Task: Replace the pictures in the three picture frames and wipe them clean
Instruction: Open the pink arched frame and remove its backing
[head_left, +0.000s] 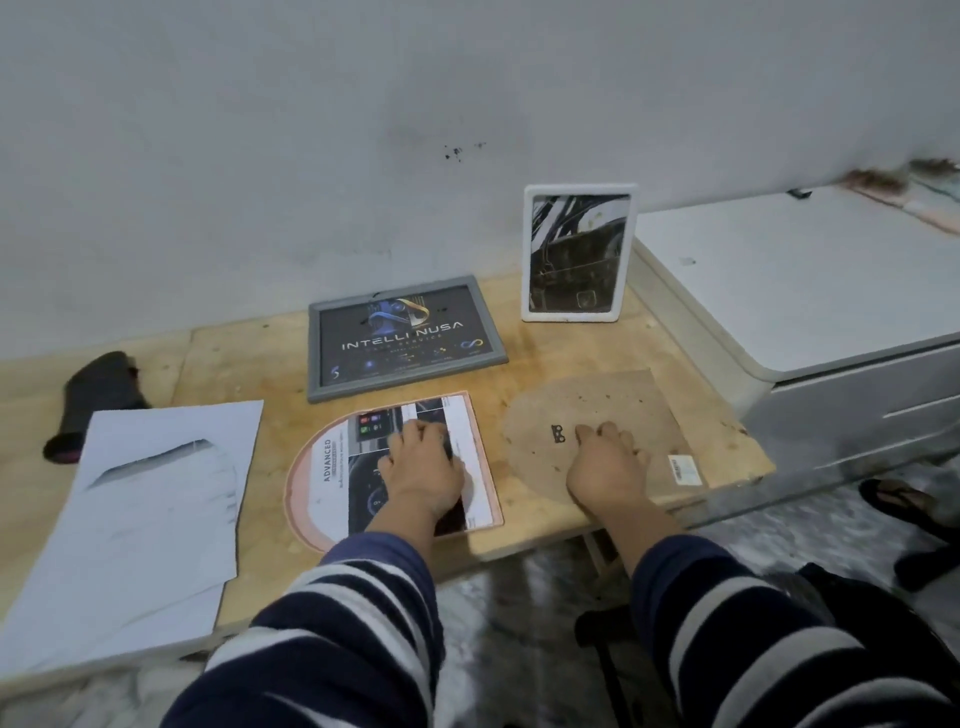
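Three frames were out on the wooden tabletop (249, 364): a grey frame (405, 338) lying flat at the back, a white frame (577, 252) propped upright against the wall, and a pink arch-shaped frame (306, 478) nearest the person, lying open with a printed picture (358, 467) laid in it. Left hand (423, 467) rested on that picture, fingers bent down onto the paper, pressing it in place, not really gripping anything. Right hand (605, 465) sat on the brown backing board (597, 400) just beside the frame, fingertips near its little black hanger clip (558, 433), fingers loosely curled; couldn't tell if it had pinched an edge. My guess: the board's thin, stiff and light, so slide it over and lift by the rim. The print is floppy, creases easily. A loose sheet (156, 499) and a dark cloth (98, 395) lay off to the left.
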